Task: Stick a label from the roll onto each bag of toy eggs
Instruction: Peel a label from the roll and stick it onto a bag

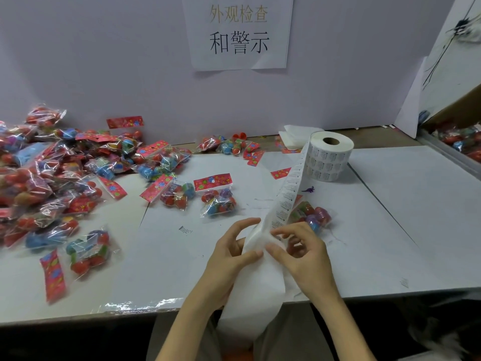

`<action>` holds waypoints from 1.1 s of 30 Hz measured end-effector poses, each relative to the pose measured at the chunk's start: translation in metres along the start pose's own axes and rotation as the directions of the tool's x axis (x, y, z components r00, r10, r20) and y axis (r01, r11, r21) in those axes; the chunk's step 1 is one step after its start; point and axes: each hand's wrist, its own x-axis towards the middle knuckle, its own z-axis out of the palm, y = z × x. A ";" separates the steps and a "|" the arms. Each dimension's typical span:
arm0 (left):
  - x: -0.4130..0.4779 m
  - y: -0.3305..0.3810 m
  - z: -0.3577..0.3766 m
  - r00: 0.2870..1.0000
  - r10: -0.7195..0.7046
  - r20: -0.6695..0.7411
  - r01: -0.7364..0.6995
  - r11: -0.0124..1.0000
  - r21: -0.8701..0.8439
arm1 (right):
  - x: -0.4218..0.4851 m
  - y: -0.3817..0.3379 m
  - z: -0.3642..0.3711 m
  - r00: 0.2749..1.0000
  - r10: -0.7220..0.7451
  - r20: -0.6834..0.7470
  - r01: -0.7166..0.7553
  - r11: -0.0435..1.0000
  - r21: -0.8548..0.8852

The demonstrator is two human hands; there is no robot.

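- Bags of toy eggs (52,173) lay heaped at the left of the table (416,230), with a few single ones spread toward the middle. We could not make out a label on any of them, so we cannot say which were finished.
- We saw the roll (329,157) standing on end at the back right, well apart from the hands. Its label strip (289,194) ran down from it to us.
- Below the hands a long tail of bare backing (250,295) hung over the table edge toward the lap. We judged from it that a good many labels had already been used — yet the size of the heap suggested plenty of work left.
- One bag (313,216) lay just behind the strip, near the right hand. It seemed the likeliest to be labelled next.
- Our left hand (231,254) held the strip from the left, with the thumb and curled fingers pinching the paper.
- Our right hand (304,254) met it from the right. The thumb and forefinger were pinched at the strip's edge, apparently picking up a label, while the other fingers curled loosely behind.
- Both hands hovered above the table's near edge — neither touched a bag.
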 end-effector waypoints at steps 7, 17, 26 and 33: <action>-0.002 0.001 0.006 0.999 0.049 -0.007 -0.048 0.994 0.103 | 0.002 0.002 0.000 0.998 0.003 -0.057 -0.001 0.999 0.048; -0.004 -0.002 0.005 0.995 0.072 -0.069 -0.063 0.991 0.118 | 0.007 0.007 -0.001 0.941 0.154 -0.301 -0.084 0.969 0.233; -0.008 0.006 0.008 0.978 0.188 -0.087 -0.180 0.979 0.092 | 0.002 0.000 0.005 0.927 0.097 -0.363 -0.019 0.977 0.211; -0.012 0.011 0.010 0.985 0.126 0.117 -0.145 0.973 0.179 | -0.003 -0.004 0.017 0.979 -0.105 -0.173 0.082 0.988 -0.132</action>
